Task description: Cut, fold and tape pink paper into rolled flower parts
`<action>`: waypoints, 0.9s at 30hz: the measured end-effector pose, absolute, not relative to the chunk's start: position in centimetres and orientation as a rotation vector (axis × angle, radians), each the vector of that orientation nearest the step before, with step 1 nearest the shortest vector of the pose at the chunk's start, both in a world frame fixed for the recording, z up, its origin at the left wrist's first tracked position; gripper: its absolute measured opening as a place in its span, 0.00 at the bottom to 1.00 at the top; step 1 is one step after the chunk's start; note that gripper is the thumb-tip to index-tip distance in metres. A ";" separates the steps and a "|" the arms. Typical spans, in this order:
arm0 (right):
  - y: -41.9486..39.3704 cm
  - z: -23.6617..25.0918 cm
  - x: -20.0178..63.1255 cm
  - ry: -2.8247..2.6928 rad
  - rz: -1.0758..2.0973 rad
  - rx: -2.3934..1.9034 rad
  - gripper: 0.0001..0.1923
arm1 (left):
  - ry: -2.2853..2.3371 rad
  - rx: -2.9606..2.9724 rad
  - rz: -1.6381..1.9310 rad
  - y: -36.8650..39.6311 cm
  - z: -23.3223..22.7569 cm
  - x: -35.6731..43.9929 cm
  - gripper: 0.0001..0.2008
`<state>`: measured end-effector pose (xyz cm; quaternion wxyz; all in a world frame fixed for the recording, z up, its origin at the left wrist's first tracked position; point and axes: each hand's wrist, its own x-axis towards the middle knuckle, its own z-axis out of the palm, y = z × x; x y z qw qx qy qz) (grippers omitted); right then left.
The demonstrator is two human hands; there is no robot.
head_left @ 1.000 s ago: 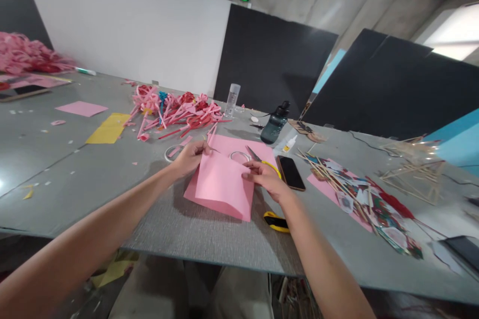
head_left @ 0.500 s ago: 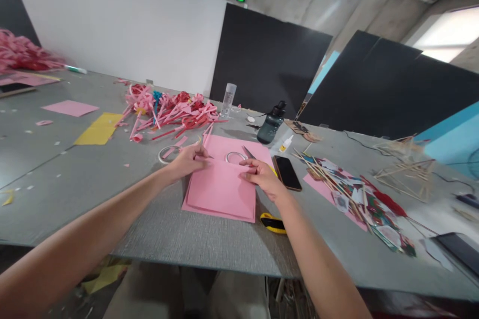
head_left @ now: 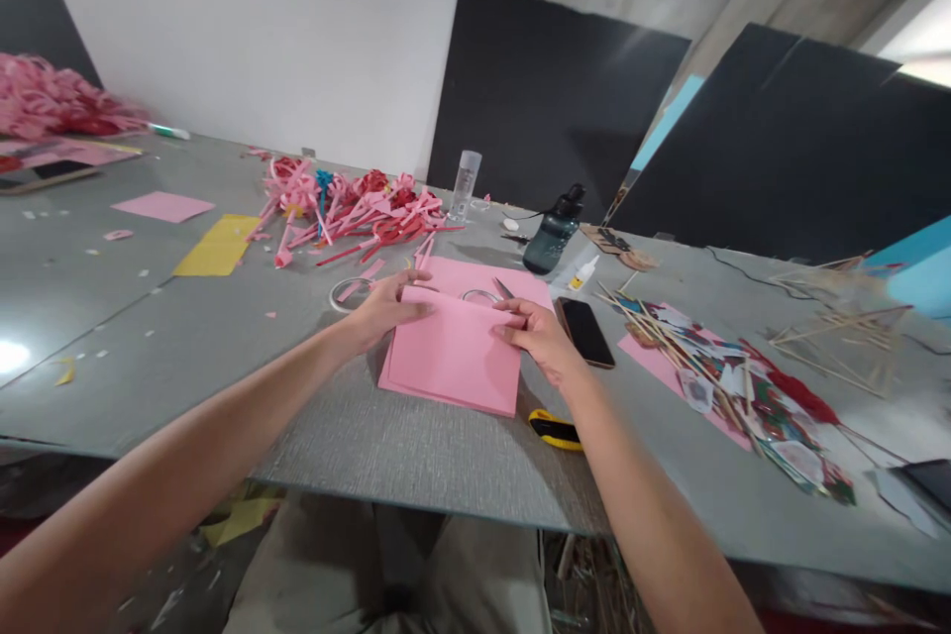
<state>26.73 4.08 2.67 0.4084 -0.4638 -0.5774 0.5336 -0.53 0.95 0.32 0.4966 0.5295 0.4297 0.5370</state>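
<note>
A pink sheet of paper (head_left: 455,352) is pinched along its far edge by both hands, which hold that edge up off the table. My left hand (head_left: 390,307) grips the left corner and my right hand (head_left: 536,335) the right one. More pink paper (head_left: 490,271) lies flat beneath and beyond. On it rests a roll of tape (head_left: 481,296), partly hidden by the held sheet, near the grey blade tips of scissors (head_left: 503,288). A second tape roll (head_left: 349,295) sits left of my left hand. The yellow-and-black utility knife (head_left: 556,430) lies by my right forearm.
A phone (head_left: 586,332), a glue bottle (head_left: 583,272) and a dark water bottle (head_left: 554,233) stand or lie to the right. Paper flowers (head_left: 357,208) are heaped behind left, near a clear bottle (head_left: 465,186). Sticks and scraps (head_left: 713,376) spread at right.
The far edge of the pink sheet is lifted higher and has come slightly toward me, both hands still gripping it. The whole view has shifted a little.
</note>
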 end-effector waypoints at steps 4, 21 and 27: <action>4.3 2.7 26.8 -1.537 1.322 -1.111 0.22 | 1.026 1.110 1.298 0.5 0.3 0.4 0.29; 4.7 2.2 26.4 -1.447 1.211 -1.081 0.28 | 1.007 1.244 1.430 0.6 0.1 1.0 0.25; 4.6 2.4 26.3 -1.467 1.219 -1.084 0.28 | 1.032 1.212 1.432 0.6 0.3 1.1 0.27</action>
